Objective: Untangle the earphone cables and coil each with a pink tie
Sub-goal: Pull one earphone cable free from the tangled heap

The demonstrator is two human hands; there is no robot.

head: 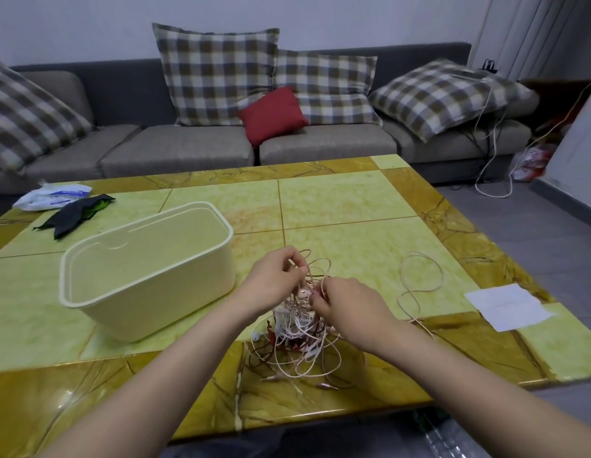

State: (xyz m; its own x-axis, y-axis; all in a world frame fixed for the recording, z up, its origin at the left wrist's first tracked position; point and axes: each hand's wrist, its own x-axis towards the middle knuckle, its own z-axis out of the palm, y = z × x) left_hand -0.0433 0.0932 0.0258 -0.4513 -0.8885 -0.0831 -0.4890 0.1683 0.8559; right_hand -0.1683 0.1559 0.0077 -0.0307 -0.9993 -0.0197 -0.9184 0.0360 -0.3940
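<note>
Green-tiled table (pixel 337 200) carries the cable tangle (pixel 297 328) at its near edge; your left hand (pixel 274 279) and right hand (pixel 348 307), close together, pinch strands at its top, bundle hanging below.

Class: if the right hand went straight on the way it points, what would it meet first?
The tangle that the right hand pinches, then probably the left hand; depth unclear.
</note>
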